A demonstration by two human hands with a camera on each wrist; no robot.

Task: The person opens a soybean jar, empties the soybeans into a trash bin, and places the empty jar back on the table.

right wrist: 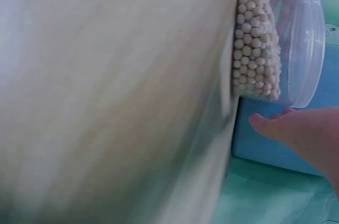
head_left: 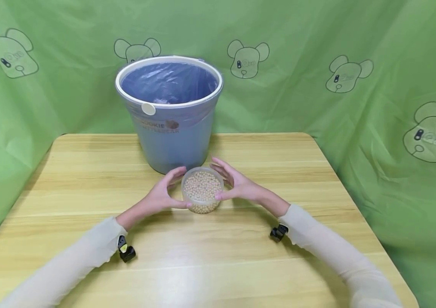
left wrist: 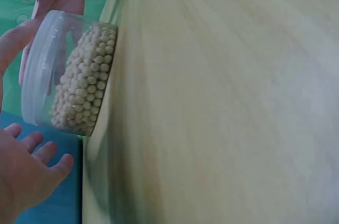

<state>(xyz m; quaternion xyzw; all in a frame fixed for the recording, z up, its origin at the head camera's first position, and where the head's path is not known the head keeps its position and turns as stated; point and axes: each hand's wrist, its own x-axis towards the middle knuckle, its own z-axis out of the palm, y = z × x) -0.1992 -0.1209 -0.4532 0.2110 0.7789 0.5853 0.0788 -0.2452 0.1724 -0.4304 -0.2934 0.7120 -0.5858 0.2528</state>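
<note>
A clear round plastic jar holds many small pale round balls that look like soybeans, with a translucent lid on top. It stands upright on the table between both hands. My left hand curves around its left side, the thumb at the front edge and the fingers spread behind. In the left wrist view those fingers are apart from the jar. On the other side, my right hand has its thumb at the jar's front right edge; its fingers extend beside the jar with a gap.
Directly behind the jar stands a blue bucket with a white rim and a plastic liner. The wooden table has rounded back corners. Green cloth with mouse-like drawings surrounds it at the back and sides.
</note>
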